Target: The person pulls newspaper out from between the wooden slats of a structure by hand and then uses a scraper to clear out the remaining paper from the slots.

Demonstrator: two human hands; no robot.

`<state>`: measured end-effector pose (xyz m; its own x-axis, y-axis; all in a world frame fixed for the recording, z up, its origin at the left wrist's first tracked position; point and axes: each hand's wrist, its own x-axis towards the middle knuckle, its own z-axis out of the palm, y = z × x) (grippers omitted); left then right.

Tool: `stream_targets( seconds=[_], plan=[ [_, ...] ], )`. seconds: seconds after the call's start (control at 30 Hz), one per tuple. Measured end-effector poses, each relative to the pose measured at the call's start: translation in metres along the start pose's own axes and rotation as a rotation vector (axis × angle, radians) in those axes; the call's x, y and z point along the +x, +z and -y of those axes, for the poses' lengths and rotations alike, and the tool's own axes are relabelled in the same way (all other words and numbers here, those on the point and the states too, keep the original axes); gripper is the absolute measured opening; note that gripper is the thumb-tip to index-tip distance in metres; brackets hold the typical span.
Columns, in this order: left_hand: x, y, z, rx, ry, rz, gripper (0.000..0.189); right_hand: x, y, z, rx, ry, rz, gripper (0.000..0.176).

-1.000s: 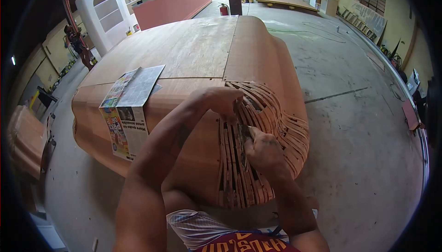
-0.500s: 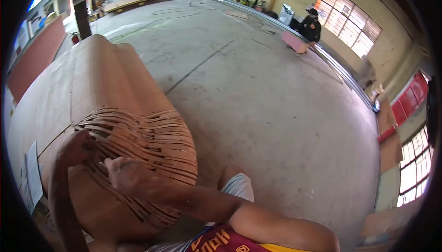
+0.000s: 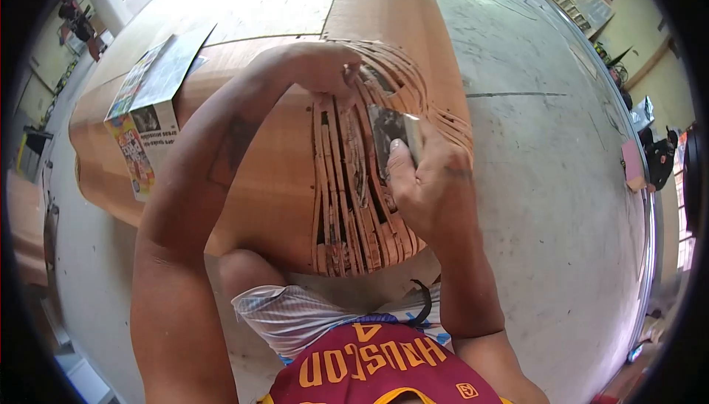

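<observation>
A large curved plywood form [image 3: 258,190] lies before me, its near end slit into thin wooden strips [image 3: 343,204] with dark gaps between them. My right hand [image 3: 432,175] grips a flat, grey, smeared scraper plate [image 3: 391,134], the thumb pressed on its face, just over the strips. At the top of the slits my left hand [image 3: 329,72] is bent down, its fingers curled against the strips. Whatever those fingers may hold is hidden.
A folded newspaper [image 3: 151,120] lies on the form to the left. A person in black [image 3: 659,156] is at the far right beside a pink block [image 3: 632,164]. Another person [image 3: 80,26] stands far left. Concrete floor [image 3: 539,204] surrounds the form.
My view has swung left and down, so the form now sits in the middle. The scraper plate in my right hand has come into sight. My left hand remains at the strips.
</observation>
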<state>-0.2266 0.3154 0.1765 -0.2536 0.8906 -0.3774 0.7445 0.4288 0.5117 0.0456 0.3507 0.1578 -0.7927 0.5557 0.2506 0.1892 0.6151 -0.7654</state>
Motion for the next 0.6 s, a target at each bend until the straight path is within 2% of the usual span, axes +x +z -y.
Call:
stream_targets(
  seconds=[0.03,0.17,0.27,0.37,0.6],
  plan=[
    [0.001,0.000,0.000,-0.019,-0.029,-0.010,0.035,0.001,0.005,0.000,-0.005,-0.003,-0.012,0.026],
    [0.003,-0.001,-0.002,0.042,-0.031,-0.007,0.033,0.016,0.047,-0.022,-0.148,0.045,0.059,0.025],
    [0.006,0.000,-0.001,0.022,-0.038,-0.004,0.033,0.011,0.040,-0.031,-0.165,-0.027,0.022,0.025],
    [0.008,0.002,0.002,0.001,0.001,-0.018,0.033,0.002,0.016,0.003,-0.072,0.012,0.006,0.030],
    [0.011,0.001,0.003,0.027,0.019,-0.004,0.031,0.015,0.051,-0.024,-0.186,-0.034,0.040,0.027]
  ],
)
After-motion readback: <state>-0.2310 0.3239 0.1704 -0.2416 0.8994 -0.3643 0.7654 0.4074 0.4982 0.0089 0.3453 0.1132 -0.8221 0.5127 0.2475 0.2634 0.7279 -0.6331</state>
